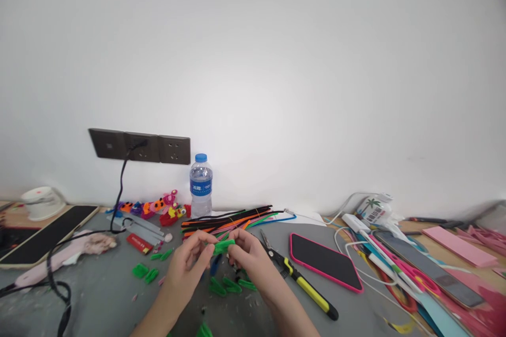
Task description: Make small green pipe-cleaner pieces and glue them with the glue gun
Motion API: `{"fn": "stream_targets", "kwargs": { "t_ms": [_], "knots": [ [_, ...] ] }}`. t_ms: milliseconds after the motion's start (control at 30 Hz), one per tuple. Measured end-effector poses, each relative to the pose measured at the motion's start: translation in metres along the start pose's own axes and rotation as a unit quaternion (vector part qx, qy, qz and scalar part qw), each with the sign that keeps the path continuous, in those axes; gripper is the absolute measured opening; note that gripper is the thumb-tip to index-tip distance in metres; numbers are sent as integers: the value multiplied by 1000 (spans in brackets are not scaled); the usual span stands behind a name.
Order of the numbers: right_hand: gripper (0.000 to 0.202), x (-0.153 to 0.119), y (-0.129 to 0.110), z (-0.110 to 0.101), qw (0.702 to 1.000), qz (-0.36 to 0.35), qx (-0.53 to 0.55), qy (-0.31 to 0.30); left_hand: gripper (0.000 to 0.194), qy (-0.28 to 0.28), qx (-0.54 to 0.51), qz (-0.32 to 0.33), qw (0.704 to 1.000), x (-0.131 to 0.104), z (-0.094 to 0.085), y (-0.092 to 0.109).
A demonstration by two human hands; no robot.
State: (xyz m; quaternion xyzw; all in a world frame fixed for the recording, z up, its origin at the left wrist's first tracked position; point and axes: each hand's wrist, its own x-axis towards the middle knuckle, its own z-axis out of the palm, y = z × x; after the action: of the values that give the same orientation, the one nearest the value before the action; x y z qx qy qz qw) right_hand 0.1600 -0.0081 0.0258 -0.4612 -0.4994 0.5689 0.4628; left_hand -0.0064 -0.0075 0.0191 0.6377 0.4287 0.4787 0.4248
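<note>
Between the fingertips of my two hands is a short folded piece of green pipe cleaner (223, 246). My left hand (191, 259) pinches its left end, and my right hand (245, 250) is closed at its right end. Several more folded green pipe cleaner pieces (232, 285) lie on the grey mat just below my hands, with others (140, 270) to the left. Behind my fingers a bundle of long pipe cleaners (233, 221) in black, orange, green and pink rests near the wall. Yellow-and-black pliers (304, 284) lie right of my right wrist.
A water bottle (201, 187) stands against the wall. To the right are a pink-cased phone (326, 262), white cables and pink scissors (419, 277). On the left lie a pink glue gun (55, 263) with a black cord, a red box (139, 244) and small colourful figures (158, 205).
</note>
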Motion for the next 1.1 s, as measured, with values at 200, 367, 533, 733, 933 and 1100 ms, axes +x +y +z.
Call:
{"fn": "stream_targets", "kwargs": {
  "t_ms": [200, 367, 533, 733, 933, 1100],
  "knots": [
    [13, 2, 4, -3, 998, 36, 48, -20, 15, 2, 20, 30, 999, 0, 2, 2],
    [17, -3, -4, 0, 990, 83, 102, -51, 11, 19, 19, 58, 998, 2, 1, 3],
    [17, -7, -9, -1, 980, 112, 150, -69, 8, 17, 5, 82, 996, 2, 0, 5],
    [15, -6, -7, -2, 976, 118, 163, -85, 8, 15, 3, 91, 996, 4, 0, 5],
    [16, -8, -10, -2, 977, 122, 151, -87, 7, 12, 5, 85, 996, 3, 0, 7],
    [17, -7, -10, -2, 976, 129, 148, -95, 7, 13, 15, 64, 998, 3, -1, 2]
  ]
}}
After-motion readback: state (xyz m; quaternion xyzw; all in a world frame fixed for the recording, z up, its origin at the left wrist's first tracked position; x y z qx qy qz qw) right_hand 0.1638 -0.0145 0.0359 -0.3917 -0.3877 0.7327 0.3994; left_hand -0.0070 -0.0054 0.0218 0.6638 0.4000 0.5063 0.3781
